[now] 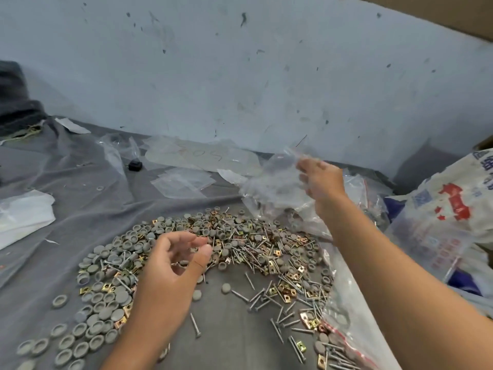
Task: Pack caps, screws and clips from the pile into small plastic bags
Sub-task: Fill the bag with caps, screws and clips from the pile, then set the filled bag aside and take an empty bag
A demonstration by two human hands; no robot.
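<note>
Partly blurred, a small clear plastic bag [277,182] hangs crumpled from the right hand [320,182], pinched at its top, its length running down-left toward the pile [213,249] of grey caps, screws and brassy clips. Nearer, the left hand [170,276] hovers with fingers loosely curled; whether it holds anything I cannot tell.

Two bare forearms in frame, no sleeves visible up to the bottom and right edges. Left hand [173,265]: no glove, no ring, no watch or band at the wrist; short nails. Right hand [321,182]: also ungloved, wrist bare, slightly motion-blurred so nail and finger detail is not readable. No markings, tape or jewellery seen on either arm.
</note>
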